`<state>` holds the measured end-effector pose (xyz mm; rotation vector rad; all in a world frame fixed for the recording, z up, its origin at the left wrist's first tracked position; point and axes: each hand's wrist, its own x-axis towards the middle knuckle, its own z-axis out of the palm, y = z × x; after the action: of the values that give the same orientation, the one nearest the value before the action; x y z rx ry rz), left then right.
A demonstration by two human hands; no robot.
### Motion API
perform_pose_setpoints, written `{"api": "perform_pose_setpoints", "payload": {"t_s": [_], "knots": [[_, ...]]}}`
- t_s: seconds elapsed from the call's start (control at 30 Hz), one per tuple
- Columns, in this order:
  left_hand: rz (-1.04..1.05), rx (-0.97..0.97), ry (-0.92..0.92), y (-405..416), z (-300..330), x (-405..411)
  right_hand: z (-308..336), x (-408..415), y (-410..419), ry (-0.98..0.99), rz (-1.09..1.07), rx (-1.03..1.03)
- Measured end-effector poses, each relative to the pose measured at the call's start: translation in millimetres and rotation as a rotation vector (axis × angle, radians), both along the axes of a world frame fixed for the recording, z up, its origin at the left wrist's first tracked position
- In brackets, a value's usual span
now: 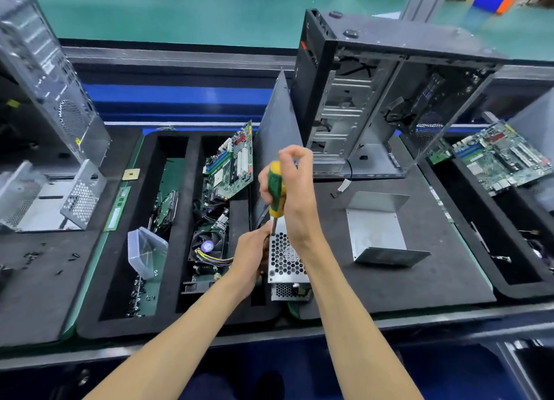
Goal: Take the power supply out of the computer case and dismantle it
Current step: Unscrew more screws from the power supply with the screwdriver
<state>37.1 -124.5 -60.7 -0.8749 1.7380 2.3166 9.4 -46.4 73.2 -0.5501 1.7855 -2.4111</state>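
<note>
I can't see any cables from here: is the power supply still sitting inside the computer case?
No, the power supply lies on the black mat in front of the open computer case, held by the left hand.

A black foam tray [180,315] with long slots sits left of centre. One slot holds a green motherboard [229,164] standing on edge, with a cooling fan [208,245] and coloured wires below it. A clear plastic box [147,251] leans in the neighbouring slot. A small square processor chip [131,174] lies on the tray's upper edge. At far right, another motherboard [500,157] rests tilted. Beyond the table lies a green floor [180,10].
</note>
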Motion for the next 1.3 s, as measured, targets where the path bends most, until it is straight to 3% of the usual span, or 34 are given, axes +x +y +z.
{"api": "perform_pose_setpoints", "payload": {"t_s": [0.4, 0.77, 1.3], "knots": [[-0.026, 0.032, 0.043, -0.1, -4.5, -0.6, -0.2, -16.4, 0.0, 0.014, 0.007, -0.036], [-0.016, 0.028, 0.046, -0.3, -1.0, 0.1, -4.0, -5.0, -2.3, 0.037, -0.070, 0.061], [-0.013, 0.016, 0.070, -1.1, 0.0, 6.9, -7.5, -9.2, 0.2, 0.006, -0.143, -0.021]]}}
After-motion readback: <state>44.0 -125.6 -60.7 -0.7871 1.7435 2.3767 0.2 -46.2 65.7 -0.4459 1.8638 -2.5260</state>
